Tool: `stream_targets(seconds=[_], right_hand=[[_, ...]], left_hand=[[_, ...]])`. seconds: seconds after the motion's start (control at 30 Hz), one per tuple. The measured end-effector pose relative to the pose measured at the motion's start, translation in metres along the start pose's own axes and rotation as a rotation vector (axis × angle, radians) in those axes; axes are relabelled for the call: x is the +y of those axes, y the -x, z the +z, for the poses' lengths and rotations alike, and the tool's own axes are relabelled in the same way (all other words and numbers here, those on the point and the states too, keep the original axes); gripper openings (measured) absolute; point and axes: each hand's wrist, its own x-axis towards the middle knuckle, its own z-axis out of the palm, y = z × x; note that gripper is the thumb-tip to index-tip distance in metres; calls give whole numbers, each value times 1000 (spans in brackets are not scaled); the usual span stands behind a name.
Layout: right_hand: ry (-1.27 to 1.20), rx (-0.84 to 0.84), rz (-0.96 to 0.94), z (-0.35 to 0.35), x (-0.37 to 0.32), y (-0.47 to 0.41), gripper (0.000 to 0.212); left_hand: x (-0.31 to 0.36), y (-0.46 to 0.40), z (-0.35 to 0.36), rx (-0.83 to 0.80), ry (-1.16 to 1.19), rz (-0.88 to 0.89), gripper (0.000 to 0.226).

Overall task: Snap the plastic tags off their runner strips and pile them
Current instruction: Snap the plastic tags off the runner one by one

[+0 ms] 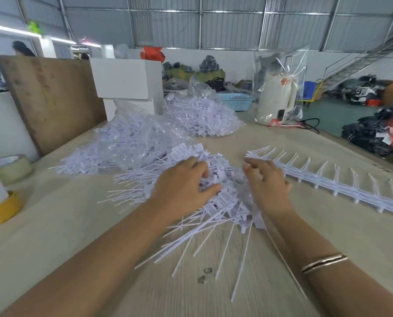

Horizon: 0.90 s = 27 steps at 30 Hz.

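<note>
Behind, clear bags (pixel 200 115) hold tags; both hands (pixel 186 181) (pixel 266 179) grip tags from the pile (pixel 225 202).

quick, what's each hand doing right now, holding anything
Left hand: fingers curled into the pile of loose tags, gripping some.
Right hand: fingers curled at the pile's right edge; a grip cannot be told.

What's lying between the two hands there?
In the head view, loose white tags heaped on the table fill the gap between the left hand and right hand.
</note>
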Motion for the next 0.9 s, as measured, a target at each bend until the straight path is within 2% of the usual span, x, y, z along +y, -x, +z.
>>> stream_targets(seconds=[0.1, 0.13, 0.23, 0.3, 0.33, 0.43, 0.6, 0.73, 0.83, 0.9], right_hand=[[-80, -60, 13, -37, -9, -2, 15], [11, -134, 16, -51, -11, 1, 22], [483, -495, 81, -87, -6, 22, 40], [690, -679, 130, -96, 1, 47, 39], [706, -723, 133, -96, 2, 60, 38], [564, -755, 82, -88, -11, 85, 36], [372, -799, -157, -45, -45, 89, 29], [345, -794, -265, 0, -54, 75, 20], [293, -763, -300, 15, -54, 63, 29], [217, -764, -331, 13, -52, 59, 27]], left_hand=[[3, 25, -12, 25, 2, -15, 51], [7, 37, -13, 15, -21, -5, 55], [15, 63, -10, -31, -142, -10, 68], [5, 64, -9, -63, -146, -106, 73], [-2, 61, -9, -81, -121, -163, 75], [-22, 52, -11, -136, -104, -280, 78], [-25, 47, -8, -255, -85, -319, 84], [-22, 44, -18, -227, -101, -303, 109], [-21, 38, -25, -196, -146, -253, 110], [-22, 35, -25, -222, -151, -162, 112]])
